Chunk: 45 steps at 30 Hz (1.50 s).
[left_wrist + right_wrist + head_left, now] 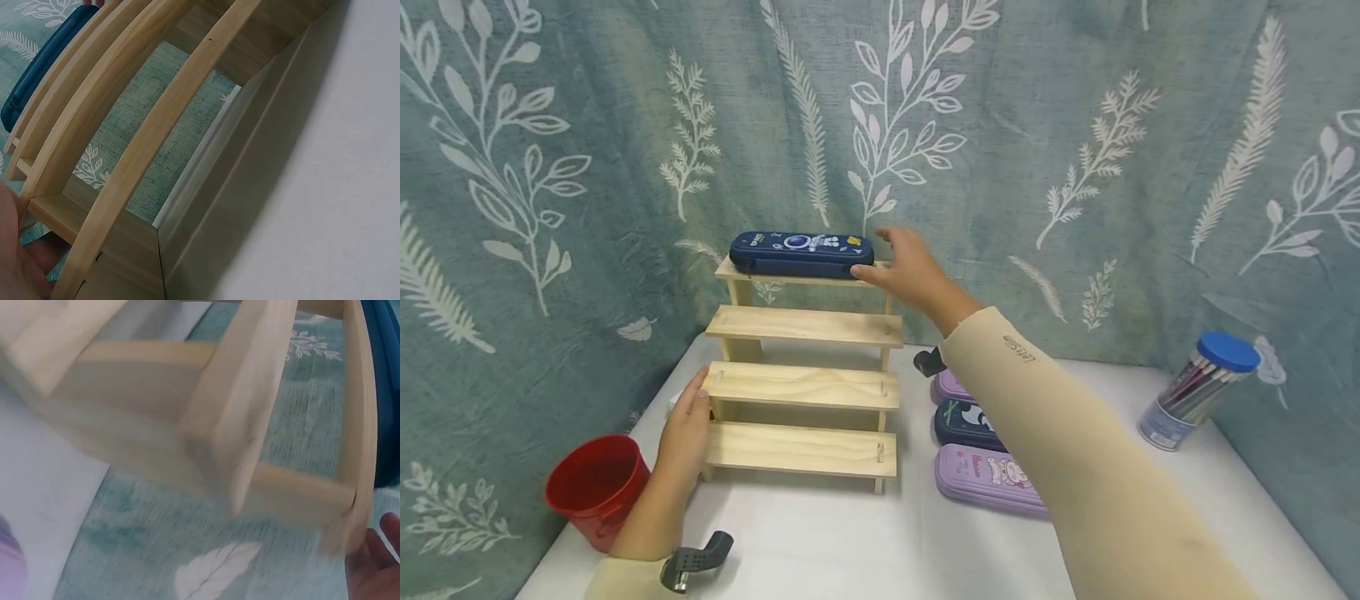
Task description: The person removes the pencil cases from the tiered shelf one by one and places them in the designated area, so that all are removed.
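A four-tier wooden display rack (805, 385) stands on the white table. On its top board lies a dark blue pencil case (797, 258) with an astronaut print. My left hand (685, 429) grips the rack's left side near the second board from the bottom; in the left wrist view, part of that hand (12, 250) wraps the side panel. At the top board's right end is my right hand (917, 271), thumb and fingers spread around the case's right end. The right wrist view has its fingertips (389, 524) just off the case (386, 394).
Right of the rack lie several pencil cases, among them a lilac one (977, 479) and a dark panda one (958, 425), partly behind my right sleeve. A clear tub of pencils (1195, 387) with a blue lid stands far right. A red bucket (597, 483) sits at left.
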Each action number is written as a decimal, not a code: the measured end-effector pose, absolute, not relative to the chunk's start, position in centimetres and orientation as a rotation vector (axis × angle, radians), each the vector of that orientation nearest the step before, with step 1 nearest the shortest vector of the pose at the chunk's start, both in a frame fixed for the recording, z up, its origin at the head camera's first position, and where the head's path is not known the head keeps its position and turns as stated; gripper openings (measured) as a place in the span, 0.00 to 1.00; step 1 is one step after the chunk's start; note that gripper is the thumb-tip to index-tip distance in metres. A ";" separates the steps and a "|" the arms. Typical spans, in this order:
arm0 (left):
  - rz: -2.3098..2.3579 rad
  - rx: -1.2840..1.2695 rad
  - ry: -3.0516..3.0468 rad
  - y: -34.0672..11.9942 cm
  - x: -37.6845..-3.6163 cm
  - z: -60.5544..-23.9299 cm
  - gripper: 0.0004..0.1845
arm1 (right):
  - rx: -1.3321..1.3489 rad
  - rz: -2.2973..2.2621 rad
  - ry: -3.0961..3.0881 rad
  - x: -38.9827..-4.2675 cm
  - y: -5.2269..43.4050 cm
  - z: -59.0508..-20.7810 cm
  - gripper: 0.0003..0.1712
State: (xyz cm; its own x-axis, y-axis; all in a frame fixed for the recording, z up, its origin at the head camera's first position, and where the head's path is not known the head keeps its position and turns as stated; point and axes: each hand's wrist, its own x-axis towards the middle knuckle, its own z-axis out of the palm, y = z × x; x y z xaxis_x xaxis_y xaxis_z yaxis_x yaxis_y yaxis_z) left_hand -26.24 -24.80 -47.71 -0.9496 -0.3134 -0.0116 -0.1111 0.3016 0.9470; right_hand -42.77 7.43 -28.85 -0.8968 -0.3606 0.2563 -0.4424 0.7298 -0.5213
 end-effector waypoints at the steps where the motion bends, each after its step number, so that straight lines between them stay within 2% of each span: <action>1: -1.710 0.394 -2.387 -24.8 -26.2 -47.7 0.30 | 0.658 0.895 -2.797 -42.8 6.9 -28.7 0.57; 7: -1.710 0.410 -2.370 -24.8 -25.7 -47.7 0.30 | 0.636 0.889 -2.833 -43.1 3.4 -28.4 0.61; 12: -1.712 0.409 -2.363 -24.6 -25.8 -47.8 0.29 | 0.557 0.880 -2.840 -43.3 1.8 -29.1 0.60; 23: -1.727 0.413 -2.363 -24.4 -25.5 -48.2 0.30 | 0.473 0.874 -2.865 -42.8 1.7 -29.9 0.52; 33: -1.714 0.413 -2.370 -24.2 -25.8 -47.9 0.30 | 0.442 0.858 -2.859 -43.0 2.0 -29.9 0.51; 39: -1.703 0.430 -2.386 -24.4 -26.0 -47.5 0.30 | 0.428 0.993 -2.760 -41.7 2.6 -30.4 0.51; 45: -1.704 0.418 -2.387 -24.4 -26.2 -47.6 0.30 | 0.432 1.030 -2.652 -38.3 5.1 -31.3 0.49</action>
State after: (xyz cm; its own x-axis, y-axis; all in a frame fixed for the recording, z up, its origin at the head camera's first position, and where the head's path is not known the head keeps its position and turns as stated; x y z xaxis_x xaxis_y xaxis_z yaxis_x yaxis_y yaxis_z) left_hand -26.16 -24.38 -47.61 -0.9445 -0.3279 -0.0175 -0.1230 0.3040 0.9447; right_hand -38.26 5.07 -31.29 -0.9211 -0.1783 0.3461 -0.3651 0.7038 -0.6094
